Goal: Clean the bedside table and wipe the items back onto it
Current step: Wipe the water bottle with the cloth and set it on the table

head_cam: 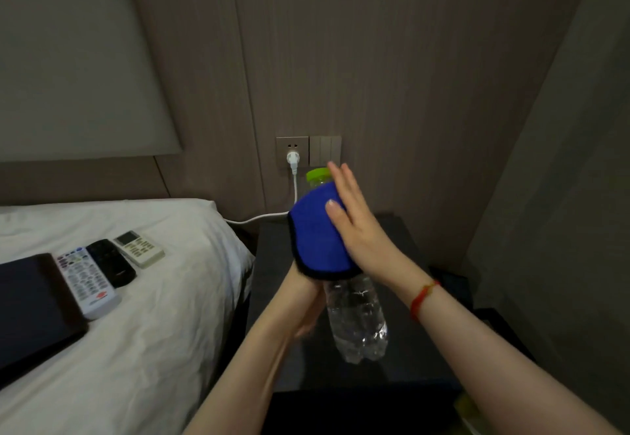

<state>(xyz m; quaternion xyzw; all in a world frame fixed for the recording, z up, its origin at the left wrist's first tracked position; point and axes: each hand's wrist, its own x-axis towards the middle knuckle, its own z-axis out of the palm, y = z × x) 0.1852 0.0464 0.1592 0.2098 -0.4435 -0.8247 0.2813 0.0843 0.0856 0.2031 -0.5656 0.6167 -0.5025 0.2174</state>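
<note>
Dim room: brown panelled wall (392,76) with a socket (292,151), white-sheeted bed (153,349) at left.

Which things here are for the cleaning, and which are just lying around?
For the cleaning: blue cloth, water bottle, bedside table, three remotes, dark tablet.
Just lying around: wall socket, white cable, bed.

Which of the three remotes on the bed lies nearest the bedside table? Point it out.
The cream air-conditioner remote with the small screen. It is the rightmost of the row; the black remote and the white many-buttoned remote lie farther left, toward the dark flat slab.
</note>
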